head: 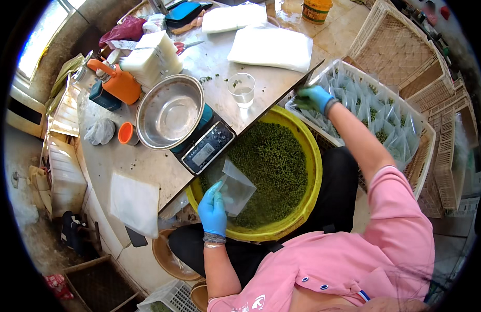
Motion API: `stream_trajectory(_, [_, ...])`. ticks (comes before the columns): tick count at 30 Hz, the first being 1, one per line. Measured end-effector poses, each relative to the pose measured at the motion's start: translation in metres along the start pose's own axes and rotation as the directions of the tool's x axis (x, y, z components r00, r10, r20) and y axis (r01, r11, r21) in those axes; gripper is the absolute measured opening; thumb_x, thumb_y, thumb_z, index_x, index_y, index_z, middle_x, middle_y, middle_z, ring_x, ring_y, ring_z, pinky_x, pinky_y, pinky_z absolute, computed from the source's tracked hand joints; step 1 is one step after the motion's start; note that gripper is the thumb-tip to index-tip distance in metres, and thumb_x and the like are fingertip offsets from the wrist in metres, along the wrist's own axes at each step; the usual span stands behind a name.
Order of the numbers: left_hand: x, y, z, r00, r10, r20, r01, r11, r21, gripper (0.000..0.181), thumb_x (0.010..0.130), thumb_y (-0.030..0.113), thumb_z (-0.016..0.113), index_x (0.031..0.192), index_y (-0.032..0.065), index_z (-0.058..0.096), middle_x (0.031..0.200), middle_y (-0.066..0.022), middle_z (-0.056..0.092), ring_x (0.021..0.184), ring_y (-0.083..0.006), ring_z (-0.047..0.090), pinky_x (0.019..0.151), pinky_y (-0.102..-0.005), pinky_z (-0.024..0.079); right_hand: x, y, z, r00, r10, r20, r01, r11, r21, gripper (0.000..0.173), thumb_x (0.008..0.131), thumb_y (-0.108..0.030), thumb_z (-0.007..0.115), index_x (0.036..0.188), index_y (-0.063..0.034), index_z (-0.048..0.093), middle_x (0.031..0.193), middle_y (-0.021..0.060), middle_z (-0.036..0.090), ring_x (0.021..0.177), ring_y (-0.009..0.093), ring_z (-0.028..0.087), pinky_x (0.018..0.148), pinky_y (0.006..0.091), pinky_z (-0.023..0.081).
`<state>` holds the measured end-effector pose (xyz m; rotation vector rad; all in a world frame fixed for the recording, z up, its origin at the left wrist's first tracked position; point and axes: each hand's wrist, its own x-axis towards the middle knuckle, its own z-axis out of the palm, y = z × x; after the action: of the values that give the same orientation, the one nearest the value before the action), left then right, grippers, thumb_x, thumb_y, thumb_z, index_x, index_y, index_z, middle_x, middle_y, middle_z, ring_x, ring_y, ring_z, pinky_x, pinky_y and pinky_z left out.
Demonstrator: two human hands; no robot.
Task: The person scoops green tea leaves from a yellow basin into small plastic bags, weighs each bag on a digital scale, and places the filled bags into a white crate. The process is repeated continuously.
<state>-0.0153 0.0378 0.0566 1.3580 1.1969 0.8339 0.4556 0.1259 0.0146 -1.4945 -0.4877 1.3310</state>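
My left hand (213,212), in a blue glove, pinches a clear plastic bag (239,191) by its edge. The bag hangs over a yellow tub (313,187) on my lap side, filled with small green buds or leaves (273,167). My right hand (313,98), also gloved, is at the near-left corner of a white plastic crate (429,136). Upright clear bags (377,113) with green contents fill that crate. The right fingers are blurred and dark green, so whether they hold a bag cannot be told.
On the metal table (146,167) stand a digital scale (203,150) bearing a steel bowl (170,113), a plastic cup (241,90), an orange jug (121,85) and stacks of bags (271,46). Red-handled scissors (185,46) lie behind. Empty crates (396,46) lean at right.
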Motion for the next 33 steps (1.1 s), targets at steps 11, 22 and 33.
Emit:
stream_trajectory(11, [0.003, -0.002, 0.004, 1.000, -0.025, -0.009, 0.026, 0.999, 0.036, 0.029, 0.096, 0.004, 0.050, 0.121, -0.0001, 0.065, 0.105, -0.0015, 0.067, 0.078, -0.0049, 0.054, 0.070, -0.0204, 0.045, -0.054, 0.007, 0.013, 0.974, -0.182, 0.132, 0.184, 0.983, -0.004, 0.035, 0.095, -0.011, 0.059, 0.127, 0.0028, 0.056, 0.120, 0.0160, 0.064, 0.104, 0.023, 0.066, 0.088, 0.0340, 0.057])
stream_trajectory(22, [-0.006, -0.002, -0.004, 0.996, 0.082, -0.020, -0.084, 0.988, -0.129, 0.030, 0.099, 0.006, 0.048, 0.125, -0.0014, 0.062, 0.109, -0.0074, 0.068, 0.078, -0.0087, 0.062, 0.071, -0.0233, 0.051, -0.178, 0.075, 0.064, 0.874, -0.373, 0.310, 0.468, 0.482, -0.741, 0.044, 0.088, -0.030, 0.064, 0.119, 0.0002, 0.061, 0.111, 0.0216, 0.065, 0.105, 0.035, 0.063, 0.094, 0.0397, 0.049])
stream_trajectory(33, [-0.007, -0.015, -0.015, 0.995, 0.086, -0.043, -0.093, 0.979, -0.180, 0.031, 0.099, 0.005, 0.047, 0.125, 0.0003, 0.062, 0.109, -0.0093, 0.068, 0.073, -0.0093, 0.063, 0.065, -0.0225, 0.051, -0.204, 0.127, 0.194, 0.856, -0.269, 0.442, 0.464, 0.022, -0.886, 0.092, 0.070, -0.059, 0.073, 0.144, -0.0126, 0.042, 0.154, 0.0206, 0.025, 0.139, 0.046, 0.027, 0.106, 0.0641, 0.031])
